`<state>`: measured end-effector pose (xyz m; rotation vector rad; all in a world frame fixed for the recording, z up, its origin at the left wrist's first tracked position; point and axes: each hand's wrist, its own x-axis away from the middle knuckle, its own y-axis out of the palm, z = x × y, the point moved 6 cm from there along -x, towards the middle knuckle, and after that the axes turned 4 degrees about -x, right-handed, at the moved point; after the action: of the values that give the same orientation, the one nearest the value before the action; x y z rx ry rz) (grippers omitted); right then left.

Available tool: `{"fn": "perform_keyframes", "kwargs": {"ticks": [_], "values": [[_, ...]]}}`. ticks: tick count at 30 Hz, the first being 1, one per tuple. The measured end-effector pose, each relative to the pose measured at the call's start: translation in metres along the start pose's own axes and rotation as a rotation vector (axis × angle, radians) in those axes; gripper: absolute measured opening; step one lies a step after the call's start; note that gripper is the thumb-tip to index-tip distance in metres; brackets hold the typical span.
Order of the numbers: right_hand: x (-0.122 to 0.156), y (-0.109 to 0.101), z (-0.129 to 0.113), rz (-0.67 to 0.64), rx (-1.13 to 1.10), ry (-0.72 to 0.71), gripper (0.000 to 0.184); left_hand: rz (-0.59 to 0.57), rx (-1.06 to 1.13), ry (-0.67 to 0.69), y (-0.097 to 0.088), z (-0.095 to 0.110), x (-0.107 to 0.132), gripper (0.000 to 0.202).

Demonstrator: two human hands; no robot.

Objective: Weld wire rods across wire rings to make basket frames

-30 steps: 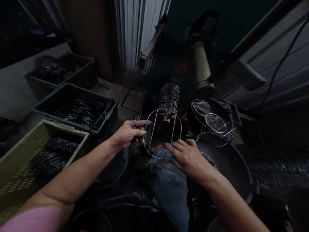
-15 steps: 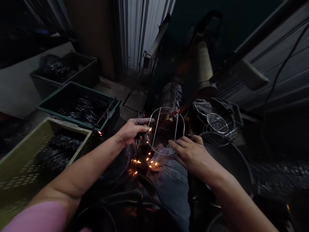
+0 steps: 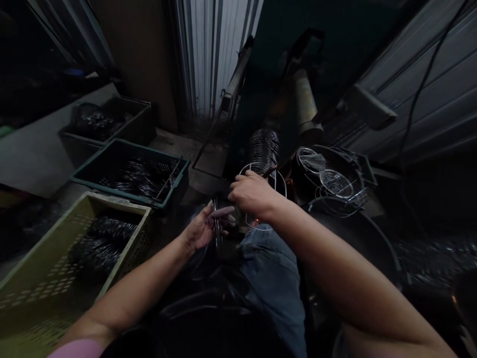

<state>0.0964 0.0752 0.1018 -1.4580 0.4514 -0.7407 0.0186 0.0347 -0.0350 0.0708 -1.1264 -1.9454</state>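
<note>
A thin round wire ring (image 3: 285, 188) with straight cross wires stands in front of the welding machine's metal tip. My right hand (image 3: 255, 195) reaches across to the ring's left side, fingers curled over the rim; its fingertips are partly hidden. Lower left, my left hand (image 3: 203, 229) holds a small bundle of thin metal rods (image 3: 218, 233) between thumb and fingers, its index finger pointing toward the right hand. The left hand is apart from the ring. A small red glow shows at the ring's lower edge, above my jeans-covered leg (image 3: 274, 268).
At left stand a yellow crate (image 3: 84, 199) and a green crate (image 3: 112, 145), both with dark bent wire pieces. A coil of wire-like loops (image 3: 264, 149) sits behind the ring. Right of it, a round dark tub (image 3: 383, 243) stands near finished-looking wire racks (image 3: 337, 184).
My right hand has moved from the ring's right side to its left. My left hand has let go of the ring and dropped lower left. The flying sparks are gone.
</note>
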Motion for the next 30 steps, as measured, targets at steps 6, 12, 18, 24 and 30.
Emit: {"fn": "perform_keyframes", "kwargs": {"ticks": [6,12,18,24,30], "values": [[0.098,0.036,0.041,0.493,-0.827,0.586,0.024,-0.019,-0.131,0.067,0.002,0.015,0.005,0.06],[0.129,0.094,0.044,0.647,-1.375,0.874,0.029,0.157,-0.362,0.06,0.007,0.012,-0.009,0.041],[0.124,0.075,0.059,0.667,-1.149,0.86,0.03,0.194,-0.379,0.059,0.022,0.018,-0.016,0.039],[0.12,0.073,0.084,0.663,-1.072,0.891,0.034,0.246,-0.379,0.117,0.031,0.035,-0.029,0.039],[0.111,0.069,0.108,0.692,-1.159,0.933,0.035,0.25,-0.374,0.154,0.042,0.051,-0.04,0.038]]}}
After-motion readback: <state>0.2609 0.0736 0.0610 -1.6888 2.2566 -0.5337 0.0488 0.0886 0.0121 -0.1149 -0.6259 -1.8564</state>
